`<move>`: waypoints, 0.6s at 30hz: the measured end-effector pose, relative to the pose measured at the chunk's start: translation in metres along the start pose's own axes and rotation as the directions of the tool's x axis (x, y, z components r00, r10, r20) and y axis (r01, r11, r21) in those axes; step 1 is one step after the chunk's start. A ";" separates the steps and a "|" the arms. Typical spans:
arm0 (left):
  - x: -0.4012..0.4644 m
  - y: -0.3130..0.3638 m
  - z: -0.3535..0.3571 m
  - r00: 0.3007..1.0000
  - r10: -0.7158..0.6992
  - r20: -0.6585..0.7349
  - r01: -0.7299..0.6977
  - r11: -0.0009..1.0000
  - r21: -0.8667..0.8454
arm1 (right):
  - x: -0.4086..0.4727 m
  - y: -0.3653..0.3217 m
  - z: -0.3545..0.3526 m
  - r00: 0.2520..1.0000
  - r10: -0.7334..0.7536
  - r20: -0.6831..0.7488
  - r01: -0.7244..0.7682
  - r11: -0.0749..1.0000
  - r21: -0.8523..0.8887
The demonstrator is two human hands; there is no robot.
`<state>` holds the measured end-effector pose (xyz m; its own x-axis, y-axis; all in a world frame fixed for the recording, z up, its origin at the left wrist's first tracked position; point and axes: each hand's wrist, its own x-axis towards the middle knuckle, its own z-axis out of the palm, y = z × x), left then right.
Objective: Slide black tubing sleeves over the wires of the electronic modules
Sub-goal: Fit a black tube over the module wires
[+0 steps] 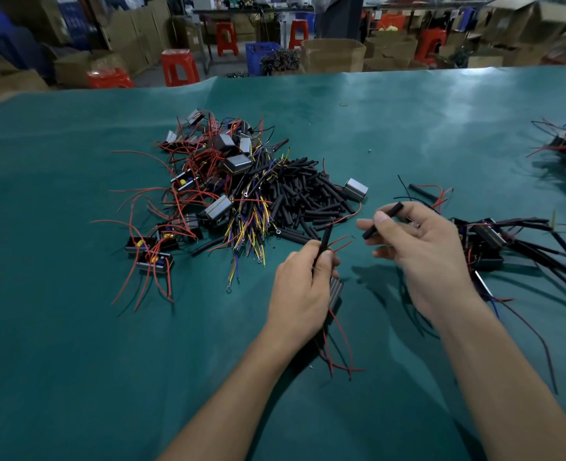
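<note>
Your counter (75, 327) lies under a green mat, and the pile of black sleeves (308, 197) sits mid-counter; take it as your landmark. Left of the pile lies a tangle of unsleeved modules (188, 201) with loose red wires. Right of it, beyond your right hand, lie sleeved modules (494, 241). Nearer you than the pile, your left hand (301, 294) has its fingers curled round a module (335, 292) and a black sleeve (323, 242); that sleeve stands nearly upright, its long axis pointing away from you toward the pile. Your right hand (421, 247) pinches a second sleeve (383, 219) between thumb and fingers, its long axis slanting from lower left to upper right.
</note>
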<state>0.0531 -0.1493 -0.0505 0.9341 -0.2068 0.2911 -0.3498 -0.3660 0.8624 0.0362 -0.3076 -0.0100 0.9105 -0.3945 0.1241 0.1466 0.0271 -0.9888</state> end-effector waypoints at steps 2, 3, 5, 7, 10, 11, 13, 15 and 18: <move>0.000 0.000 0.000 1.000 0.002 0.001 -0.002 1.000 -0.006 | -0.001 0.001 0.003 0.999 0.047 0.018 -0.048 0.997 0.063; 0.000 0.000 0.000 1.000 0.003 0.000 -0.003 1.000 -0.010 | -0.002 0.001 0.005 0.998 0.060 0.018 -0.061 0.995 0.077; -0.001 0.001 0.000 1.000 0.005 -0.001 -0.005 1.000 -0.015 | -0.003 0.003 0.007 0.996 0.092 0.005 -0.092 0.991 0.098; -0.001 0.001 0.000 1.000 0.009 -0.001 -0.009 1.000 -0.013 | -0.003 0.004 0.009 0.989 0.144 -0.020 -0.140 0.978 0.152; -0.001 0.001 -0.001 1.000 0.007 -0.002 -0.007 1.000 -0.017 | -0.003 0.005 0.010 0.968 0.249 -0.010 -0.234 0.922 0.309; -0.001 0.001 -0.001 1.000 0.006 -0.005 -0.006 1.000 -0.020 | -0.002 0.005 0.010 0.961 0.277 -0.007 -0.257 0.901 0.349; -0.001 0.001 0.000 1.000 0.004 -0.011 -0.004 1.000 -0.024 | -0.001 0.006 0.009 0.945 0.326 -0.018 -0.292 0.868 0.401; -0.001 0.001 0.000 1.000 0.001 -0.013 -0.002 1.000 -0.026 | 0.000 0.007 0.008 0.928 0.372 -0.028 -0.327 0.846 0.421; -0.001 0.001 0.000 1.000 0.005 -0.009 -0.005 1.000 -0.024 | 0.000 0.009 0.008 0.912 0.411 0.003 -0.371 0.819 0.438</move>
<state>0.0516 -0.1494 -0.0497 0.9329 -0.2004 0.2992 -0.3529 -0.3430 0.8706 0.0408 -0.2997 -0.0186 0.8915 -0.3457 -0.2928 -0.0481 0.5704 -0.8199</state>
